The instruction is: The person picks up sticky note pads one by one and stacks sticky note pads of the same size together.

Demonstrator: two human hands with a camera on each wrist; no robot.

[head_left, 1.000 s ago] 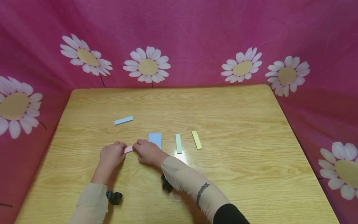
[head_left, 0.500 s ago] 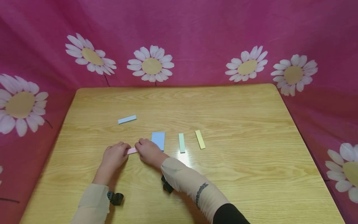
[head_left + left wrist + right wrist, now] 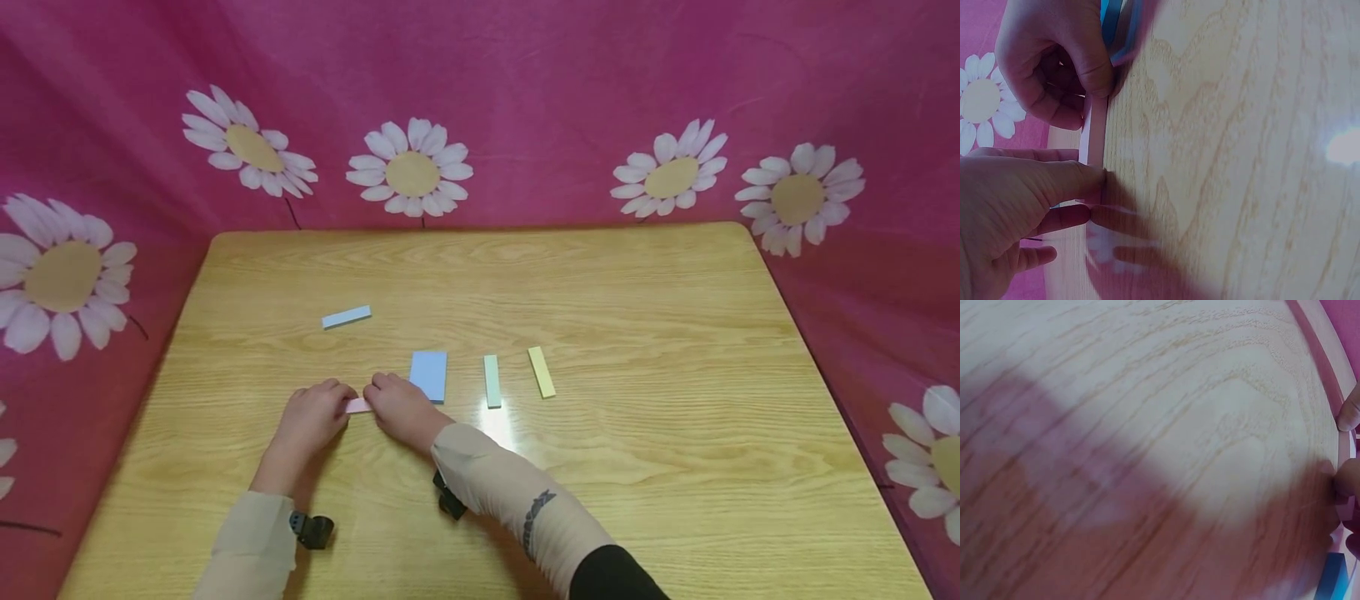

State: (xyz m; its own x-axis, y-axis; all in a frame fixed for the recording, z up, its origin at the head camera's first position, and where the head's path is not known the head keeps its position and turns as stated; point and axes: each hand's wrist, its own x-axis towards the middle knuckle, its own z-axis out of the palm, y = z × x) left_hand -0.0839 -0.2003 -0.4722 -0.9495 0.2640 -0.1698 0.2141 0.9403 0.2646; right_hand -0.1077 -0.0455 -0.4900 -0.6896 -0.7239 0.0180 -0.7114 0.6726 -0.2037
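Note:
A narrow pink strip (image 3: 358,406) lies low over the wooden table between both hands. My left hand (image 3: 309,417) pinches its left end between thumb and fingers. At the other end, my right hand (image 3: 401,408) grips it with thumb and curled fingers. Only the strip's middle shows in the head view; the left wrist view reveals more of the pink strip (image 3: 1094,140) and its visible thickness. Just beyond the right hand lies a blue rectangular pad (image 3: 429,375), apart from the strip. In the right wrist view, fingertips (image 3: 1350,412) appear at the right edge.
To the right of the blue pad lie a pale green strip (image 3: 492,382) and a yellow strip (image 3: 542,372). A light blue strip (image 3: 347,317) rests farther back on the left. Pink flowered cloth (image 3: 525,100) surrounds the table's (image 3: 637,467) back and sides.
The pink strip has turned slightly and now lies nearly level across the head view. Both hands keep their hold. The whole scene has shifted a little rightward in the head view.

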